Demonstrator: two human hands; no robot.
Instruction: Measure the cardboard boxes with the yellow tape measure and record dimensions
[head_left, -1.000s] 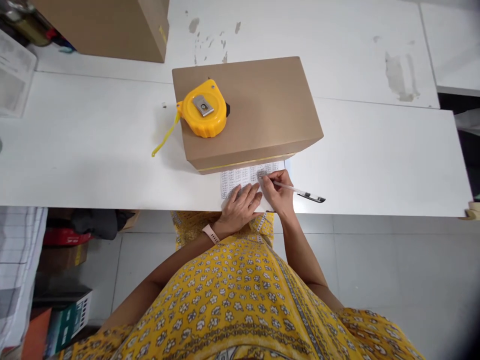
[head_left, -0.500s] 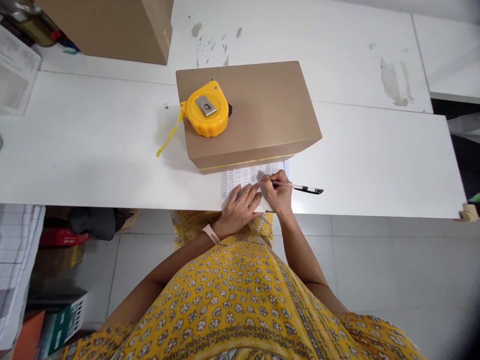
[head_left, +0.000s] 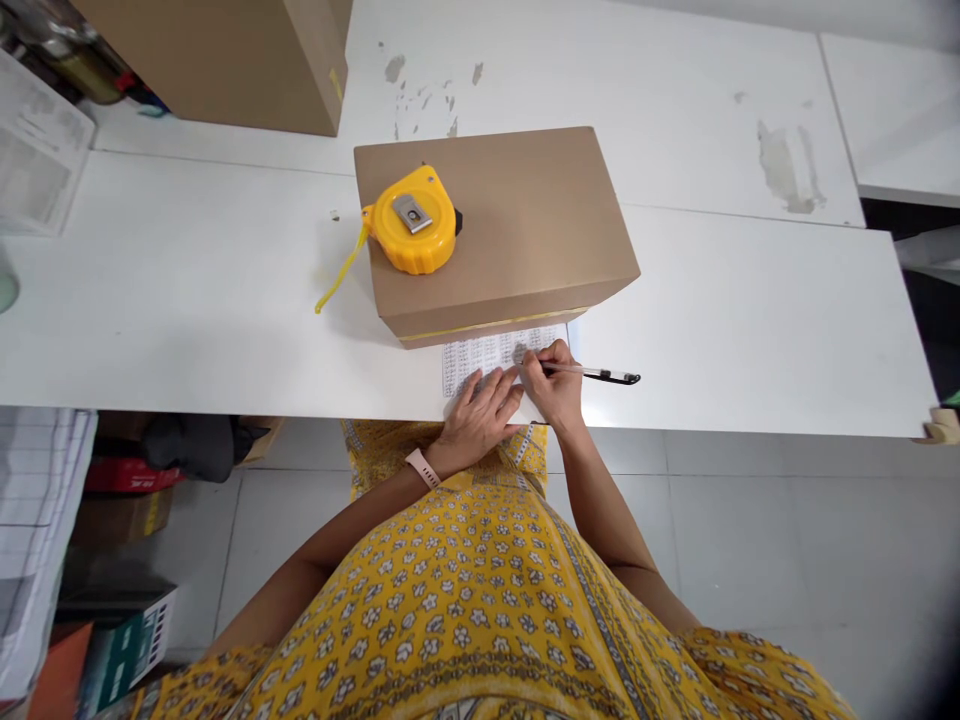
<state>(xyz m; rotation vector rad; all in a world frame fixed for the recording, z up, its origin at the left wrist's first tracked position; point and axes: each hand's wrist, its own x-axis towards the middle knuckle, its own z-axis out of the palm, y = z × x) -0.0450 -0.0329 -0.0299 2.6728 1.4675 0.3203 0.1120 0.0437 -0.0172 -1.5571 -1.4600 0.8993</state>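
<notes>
My right hand point(head_left: 553, 382) is closed around a pen point(head_left: 600, 374), its tip on a sheet of paper point(head_left: 472, 358) covered in rows of small writing. Flat on the lower part of that sheet lies my left hand point(head_left: 482, 415), fingers spread, with a pink band on the wrist. The sheet's far edge is hidden by a brown cardboard box point(head_left: 525, 220) just beyond my hands. On top of the box, toward its left end, rests a yellow tape measure point(head_left: 415, 222) with a metal clip and a yellow strap hanging over the side.
Both hands are at the front edge of the white table point(head_left: 750, 330). A larger cardboard box point(head_left: 225, 60) stands at the back left, near some bottles point(head_left: 82, 65) and a whitish container point(head_left: 37, 150). Boxes point(head_left: 124, 515) and a dark bundle point(head_left: 191, 445) are below the table at left.
The pen's rear end has shifted slightly left as my right hand makes a small movement on the paper. My left hand stays in place; the view has shifted a little.
</notes>
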